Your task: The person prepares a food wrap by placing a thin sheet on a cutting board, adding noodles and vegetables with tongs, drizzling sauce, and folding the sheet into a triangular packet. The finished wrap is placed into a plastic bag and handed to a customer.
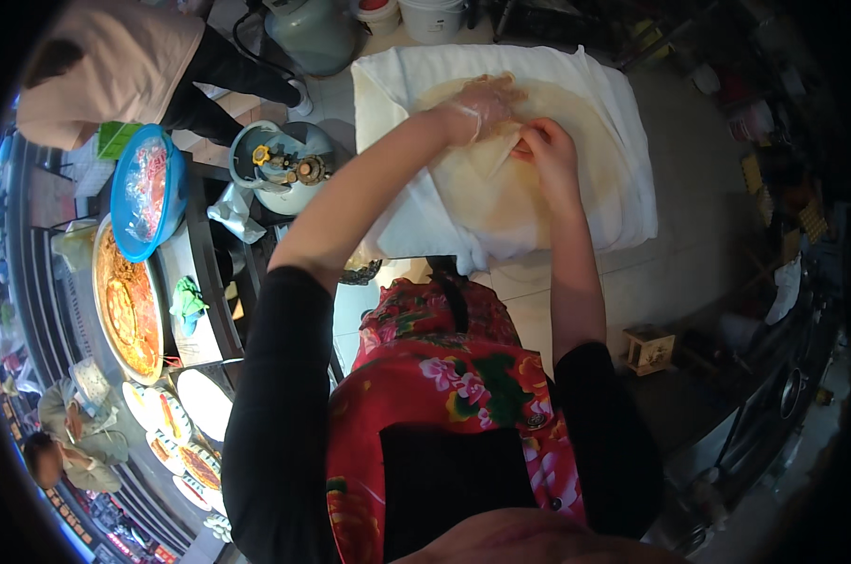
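Note:
A stack of thin, round, pale flatbread (pixel 482 202) lies on a white cloth (pixel 388 85) draped over a low stand ahead of me. My left hand (pixel 482 105), in a clear plastic glove, rests on the far part of the flatbread with its fingers spread. Beside it, my bare right hand (pixel 550 155) pinches a raised edge of the top sheet between thumb and fingers. That edge stands up in a small peaked fold between my two hands. The undersides of the right fingertips are partly hidden by the fold.
Left of the cloth stands a gas cylinder (pixel 289 193) with a yellow valve knob, and another cylinder (pixel 313 42) is behind it. A blue basin (pixel 170 221), a wide pan (pixel 160 348) of reddish food and several plates line the left counter. A person (pixel 143 66) stands far left. A small wooden stool (pixel 649 351) is at right.

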{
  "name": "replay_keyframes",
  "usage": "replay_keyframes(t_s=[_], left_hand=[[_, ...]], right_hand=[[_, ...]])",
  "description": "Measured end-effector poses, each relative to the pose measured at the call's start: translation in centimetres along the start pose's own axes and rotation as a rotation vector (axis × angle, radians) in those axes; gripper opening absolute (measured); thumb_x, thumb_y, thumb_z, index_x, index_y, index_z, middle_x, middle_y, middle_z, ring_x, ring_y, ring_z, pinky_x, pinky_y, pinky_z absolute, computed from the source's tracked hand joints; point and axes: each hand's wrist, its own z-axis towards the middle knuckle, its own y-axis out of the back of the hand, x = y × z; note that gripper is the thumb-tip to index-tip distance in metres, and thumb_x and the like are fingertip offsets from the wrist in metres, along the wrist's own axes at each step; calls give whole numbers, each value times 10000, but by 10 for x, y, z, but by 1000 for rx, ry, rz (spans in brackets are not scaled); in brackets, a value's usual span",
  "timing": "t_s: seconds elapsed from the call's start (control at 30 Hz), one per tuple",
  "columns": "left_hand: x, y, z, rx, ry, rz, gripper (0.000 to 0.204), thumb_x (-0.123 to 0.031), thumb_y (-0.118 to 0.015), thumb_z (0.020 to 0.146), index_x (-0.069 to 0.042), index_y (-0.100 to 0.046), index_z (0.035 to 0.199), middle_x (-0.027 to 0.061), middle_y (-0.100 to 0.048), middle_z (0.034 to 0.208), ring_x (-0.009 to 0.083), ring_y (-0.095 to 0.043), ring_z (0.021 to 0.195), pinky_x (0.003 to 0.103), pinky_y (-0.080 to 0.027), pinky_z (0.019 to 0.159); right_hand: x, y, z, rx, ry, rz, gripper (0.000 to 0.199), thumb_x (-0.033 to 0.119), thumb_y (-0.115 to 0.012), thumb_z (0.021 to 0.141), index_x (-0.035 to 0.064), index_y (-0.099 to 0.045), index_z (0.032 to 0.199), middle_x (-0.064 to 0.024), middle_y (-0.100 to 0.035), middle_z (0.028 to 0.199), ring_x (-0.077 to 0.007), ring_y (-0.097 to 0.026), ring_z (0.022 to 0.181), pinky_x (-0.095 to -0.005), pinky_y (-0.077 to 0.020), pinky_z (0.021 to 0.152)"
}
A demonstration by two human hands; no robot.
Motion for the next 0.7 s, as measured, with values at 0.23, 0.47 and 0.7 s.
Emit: replay_keyframes(t_s=[0.23,0.47,0.7], left_hand=[[38,0,26,411,81,-441,212,-130,-575,885,-86,-705,1047,104,-711,971,257,-643,922,377,-487,843],[45,2,109,581,76,-385,256,-229,-637,842,-71,-708,1031,69,-712,938,202,-660,870,358,-506,790],[46,14,160,685,64,-475,285,-228,-608,867,-71,-718,1078,60,-722,895,190,-677,843,350,-530,778]], right_hand=[[6,-36,-45,-28,295,-1056,247,226,-663,861,0,-568,836,-204,-627,777,-369,-617,685,-438,-508,630],[10,39,-28,-183,3,-472,223,175,-707,853,-2,-573,848,-72,-592,679,-184,-608,633,-346,-494,608],[-3,63,-46,-182,-141,-441,166,191,-680,928,37,-659,985,-6,-632,746,-84,-599,676,-256,-488,593]])
